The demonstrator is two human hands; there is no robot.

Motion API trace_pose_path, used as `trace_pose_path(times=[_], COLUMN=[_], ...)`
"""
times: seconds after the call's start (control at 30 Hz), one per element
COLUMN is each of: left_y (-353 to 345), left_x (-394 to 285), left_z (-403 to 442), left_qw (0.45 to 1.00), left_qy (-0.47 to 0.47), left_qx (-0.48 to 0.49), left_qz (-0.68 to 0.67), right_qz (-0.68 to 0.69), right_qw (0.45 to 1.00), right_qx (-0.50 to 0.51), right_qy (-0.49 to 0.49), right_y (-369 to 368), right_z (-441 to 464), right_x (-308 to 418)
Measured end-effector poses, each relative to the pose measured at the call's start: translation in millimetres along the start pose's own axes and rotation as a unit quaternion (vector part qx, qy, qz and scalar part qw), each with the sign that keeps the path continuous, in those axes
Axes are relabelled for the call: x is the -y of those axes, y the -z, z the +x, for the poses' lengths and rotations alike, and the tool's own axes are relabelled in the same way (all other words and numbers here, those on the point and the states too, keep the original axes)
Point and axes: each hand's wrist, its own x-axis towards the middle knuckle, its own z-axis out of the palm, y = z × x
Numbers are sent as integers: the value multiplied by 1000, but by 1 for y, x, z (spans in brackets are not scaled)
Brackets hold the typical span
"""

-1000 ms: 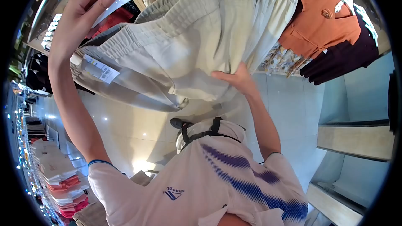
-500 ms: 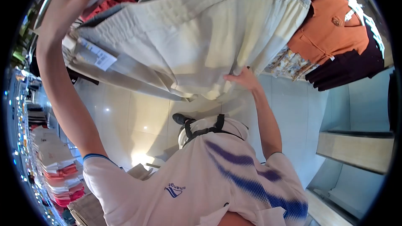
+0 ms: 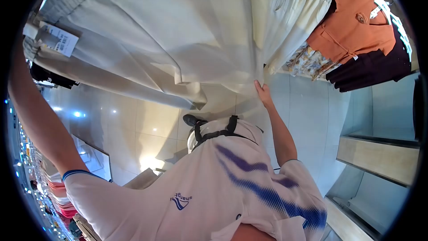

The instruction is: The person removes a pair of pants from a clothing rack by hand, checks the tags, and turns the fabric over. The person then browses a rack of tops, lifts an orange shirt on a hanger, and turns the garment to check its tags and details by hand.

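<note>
Large pale beige trousers [image 3: 196,40] with an elastic waistband spread across the upper part of the head view. A white price tag [image 3: 60,40] hangs near the waistband at the upper left. My right hand [image 3: 264,94] is closed at the lower edge of the cloth, right of centre, with its thumb on the front and its other fingers mostly hidden. My left arm reaches up along the left edge, and the hand at its end is out of sight past the waistband.
More pale trousers [image 3: 296,22] hang on clips at the upper right, beside an orange top [image 3: 352,31] and a dark purple garment [image 3: 372,71]. Wooden-edged shelves [image 3: 379,158] stand at the right. Folded clothes [image 3: 60,194] lie at the lower left.
The trousers have risen and now fill more of the view. My left hand has moved up and left, out of sight. My right hand has shifted slightly lower along the cloth.
</note>
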Motion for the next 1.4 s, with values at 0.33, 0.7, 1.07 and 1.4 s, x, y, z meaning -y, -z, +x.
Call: trace_pose_path(times=[0.33,0.7,1.07,1.4], left_y=[53,98,22,-39], left_x=[21,178,87,11], left_z=[41,145,10,-74], left_qw=[981,811,991,987], left_qy=[159,531,123,-39], left_qx=[65,70,-41,102], left_qz=[-86,-233,17,-116], right_qz=[-239,295,-324,174], right_qw=[926,938,934,918], right_qx=[289,-140,79,65], right_qy=[43,-118,-128,351], right_y=[69,44,72,101], right_z=[-55,-33,-36,-95], right_x=[-46,-104,-2,334])
